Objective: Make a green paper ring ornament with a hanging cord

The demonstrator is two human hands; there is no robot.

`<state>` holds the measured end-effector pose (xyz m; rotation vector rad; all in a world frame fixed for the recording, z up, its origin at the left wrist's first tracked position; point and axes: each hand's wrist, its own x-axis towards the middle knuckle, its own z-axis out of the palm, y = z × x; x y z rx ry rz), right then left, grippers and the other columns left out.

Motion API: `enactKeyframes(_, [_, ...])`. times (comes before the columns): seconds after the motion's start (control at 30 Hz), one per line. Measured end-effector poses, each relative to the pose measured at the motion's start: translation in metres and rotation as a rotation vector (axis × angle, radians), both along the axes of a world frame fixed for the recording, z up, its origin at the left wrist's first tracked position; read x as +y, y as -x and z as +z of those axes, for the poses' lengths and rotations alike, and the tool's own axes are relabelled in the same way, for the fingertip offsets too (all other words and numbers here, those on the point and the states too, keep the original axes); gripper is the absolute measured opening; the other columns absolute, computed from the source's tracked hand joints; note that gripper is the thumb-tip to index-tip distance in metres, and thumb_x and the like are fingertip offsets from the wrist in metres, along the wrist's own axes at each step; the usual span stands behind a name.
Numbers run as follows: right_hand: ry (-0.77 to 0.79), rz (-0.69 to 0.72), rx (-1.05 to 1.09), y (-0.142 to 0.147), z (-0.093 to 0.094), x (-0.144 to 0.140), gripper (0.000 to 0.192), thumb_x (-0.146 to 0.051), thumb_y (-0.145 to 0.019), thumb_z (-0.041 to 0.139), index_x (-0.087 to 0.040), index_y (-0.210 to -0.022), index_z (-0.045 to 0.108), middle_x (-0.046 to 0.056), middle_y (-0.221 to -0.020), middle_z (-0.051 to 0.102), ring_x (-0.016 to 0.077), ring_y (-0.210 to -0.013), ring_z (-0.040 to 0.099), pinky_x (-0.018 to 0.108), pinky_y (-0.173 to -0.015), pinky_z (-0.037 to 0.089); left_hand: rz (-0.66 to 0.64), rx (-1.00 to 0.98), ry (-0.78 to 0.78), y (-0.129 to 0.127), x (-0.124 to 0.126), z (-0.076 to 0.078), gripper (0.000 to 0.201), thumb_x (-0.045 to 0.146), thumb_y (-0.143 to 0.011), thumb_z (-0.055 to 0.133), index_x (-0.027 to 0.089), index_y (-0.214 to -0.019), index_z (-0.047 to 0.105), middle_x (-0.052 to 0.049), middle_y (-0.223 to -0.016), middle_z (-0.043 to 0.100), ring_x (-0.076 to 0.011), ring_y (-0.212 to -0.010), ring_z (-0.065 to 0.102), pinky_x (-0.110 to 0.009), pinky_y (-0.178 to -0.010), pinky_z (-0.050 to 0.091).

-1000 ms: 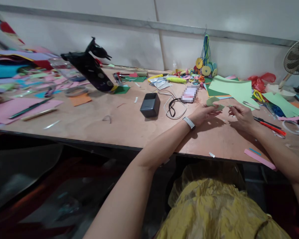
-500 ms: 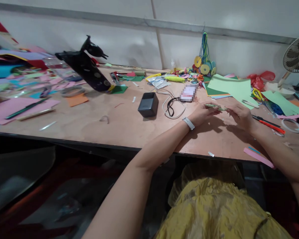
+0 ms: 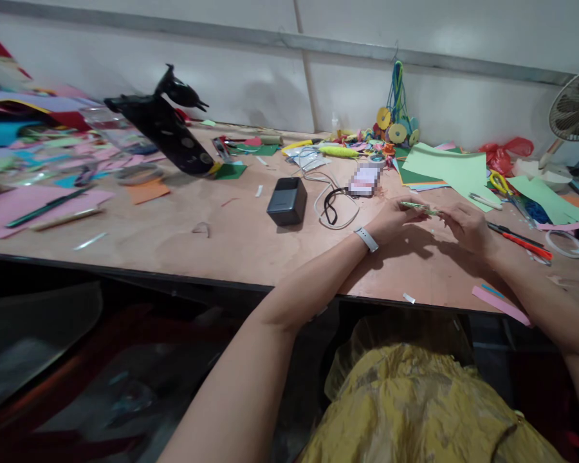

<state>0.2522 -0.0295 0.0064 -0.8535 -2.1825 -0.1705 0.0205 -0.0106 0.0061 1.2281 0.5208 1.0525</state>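
Where paper scraps lie, plywood table (image 3: 251, 244).

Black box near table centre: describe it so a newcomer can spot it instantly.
On the long plywood table, look just left of the person's left hand, past the looped white cable. The black box sits there alone on bare wood: a small, dark, rounded-edged block, the only solid boxy thing among flat paper scraps.

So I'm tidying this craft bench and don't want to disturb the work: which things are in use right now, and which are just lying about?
In use:
left hand
right hand
green paper piece, pinched between both hands

Lying about:
black box
white cable
light green sheets
yellow-handled scissors
red-handled tool
pink strip
fan
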Motion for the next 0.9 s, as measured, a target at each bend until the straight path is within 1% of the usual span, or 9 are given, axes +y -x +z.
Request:
enactKeyframes(0.2, [-0.009,0.003,-0.005,0.0005,0.0008,-0.0023,0.033,-0.036,-0.110,0.046,-0.026,-0.110,0.078,0.009,-0.088,0.077,0.0260,-0.087,0.074,0.042,-0.083,0.061,0.002,-0.005,-0.015,-0.0003,-0.0002,-0.0005,0.038,0.043,-0.073,0.095,0.015,-0.090,0.076,-0.007,-0.092,0.078,-0.0184,-0.091,0.074,-0.045,-0.104,0.054])
enactKeyframes(0.37, [0.016,-0.007,-0.018,0.0003,0.0002,-0.0018,0.032,-0.036,-0.110,0.047,-0.026,-0.111,0.077,0.009,-0.092,0.077,0.0254,-0.088,0.073,0.041,-0.084,0.060,0.000,0.010,-0.013,0.0005,-0.0017,0.0013,0.044,0.047,-0.068,0.097,0.015,-0.090,0.076,-0.007,-0.092,0.078,-0.0179,-0.090,0.074,-0.044,-0.103,0.055])
enactKeyframes(0.53, [-0.013,0.014,-0.040,0.0003,0.0013,-0.0024,0.033,-0.035,-0.110,0.046,-0.026,-0.115,0.077,0.009,-0.094,0.078,0.0252,-0.088,0.073,0.041,-0.084,0.060,-0.003,0.033,-0.005,0.0009,-0.0018,0.0008,0.039,0.043,-0.072,0.095,0.015,-0.091,0.076,-0.008,-0.095,0.078,-0.0188,-0.095,0.074,-0.044,-0.105,0.054])
enactKeyframes(0.63, [0.002,0.011,-0.022,0.0015,0.0025,-0.0036,0.032,-0.034,-0.110,0.046,-0.026,-0.114,0.077,0.008,-0.092,0.078,0.0246,-0.087,0.074,0.040,-0.083,0.060,-0.007,0.022,-0.017,0.0003,0.0000,-0.0009,0.040,0.044,-0.070,0.096,0.015,-0.089,0.076,-0.008,-0.095,0.078,-0.0182,-0.094,0.074,-0.043,-0.104,0.055])
enactKeyframes(0.77, [-0.045,0.054,0.056,0.0027,0.0031,-0.0034,0.026,-0.032,-0.109,0.052,-0.025,-0.113,0.077,0.008,-0.090,0.079,0.0239,-0.085,0.075,0.037,-0.081,0.061,-0.016,0.005,-0.017,-0.0002,0.0015,-0.0015,0.049,0.048,-0.065,0.099,0.013,-0.090,0.076,-0.007,-0.091,0.078,-0.0180,-0.092,0.075,-0.042,-0.102,0.056])
enactKeyframes(0.9, [-0.077,0.093,0.054,0.0026,0.0028,-0.0029,0.023,-0.026,-0.108,0.054,-0.025,-0.115,0.076,0.008,-0.094,0.080,0.0237,-0.087,0.076,0.037,-0.082,0.061,-0.005,0.010,-0.034,0.0001,0.0013,-0.0011,0.049,0.050,-0.069,0.096,0.012,-0.092,0.075,-0.008,-0.093,0.078,-0.0183,-0.091,0.075,-0.044,-0.102,0.056])
